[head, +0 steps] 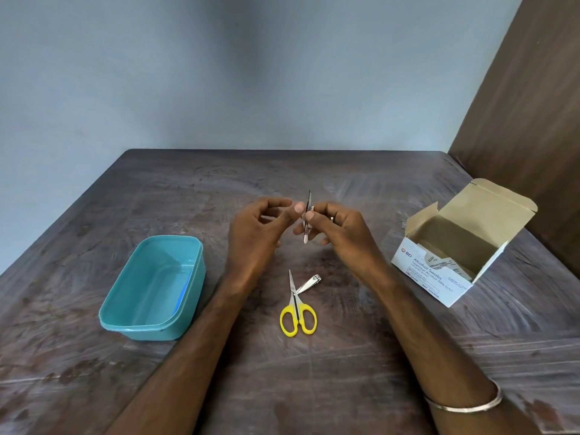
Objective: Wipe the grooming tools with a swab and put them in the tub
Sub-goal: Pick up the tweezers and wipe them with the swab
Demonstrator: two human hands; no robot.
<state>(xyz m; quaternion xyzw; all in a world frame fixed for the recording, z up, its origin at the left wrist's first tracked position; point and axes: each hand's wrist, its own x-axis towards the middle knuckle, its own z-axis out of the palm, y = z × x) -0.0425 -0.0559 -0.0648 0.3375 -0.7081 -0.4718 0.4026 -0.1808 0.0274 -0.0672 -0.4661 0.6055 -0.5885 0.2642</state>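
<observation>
Lying open, swab box (452, 271) with packets; teal tub (150, 290) bare inside.

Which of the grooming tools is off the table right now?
The tweezers, pinched upright between both hands above the table. The yellow-handled scissors and the nail clipper lie flat on the table, nearer the person.

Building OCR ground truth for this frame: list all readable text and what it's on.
"BD" – front of the open white cardboard swab box at right on the table.
"Alcohol Swabs" – same face.
"Isopropyl Alcohol 70% (v/v)" – line below, just legible.
Smaller print, the REF number and the sachet printing inside the box: too small to read.
No text on the teal plastic tub, yellow-handled scissors or metal nail clipper.
</observation>
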